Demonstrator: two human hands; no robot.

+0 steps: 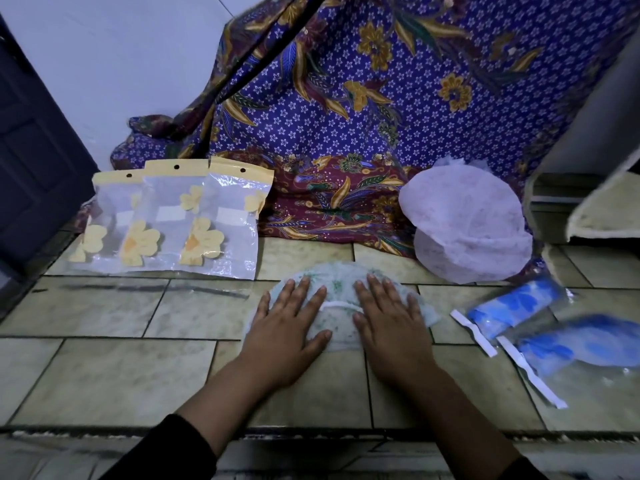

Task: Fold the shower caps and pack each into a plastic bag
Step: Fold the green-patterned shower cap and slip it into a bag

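**Both hands flat on one cap**

I count one green-patterned shower cap (337, 282) laid out on the tiled floor (121, 368), near the middle and close to its front edge. My left hand (289, 329) and right hand (393, 323) lie side by side on it, palms down, fingers straight and slightly spread, pointing away from me. Neither grip is clenched. Both are released and pressing the cap flat, with its white elastic band showing between the thumbs. Both forearms reach in from the bottom edge, in dark sleeves.

At the back left, three plastic bags with yellow flowers (173, 220) overlap in a row and lean on a purple batik cloth (346, 116).

At the back right sits a heap of white caps (464, 220). I make out at least two, but I cannot count them surely.

Along the right edge lie two clear bags, each holding a blue cap, one nearer the heap (512, 306) and one nearer me (571, 344). Each has its white sealing strip open toward the hands.
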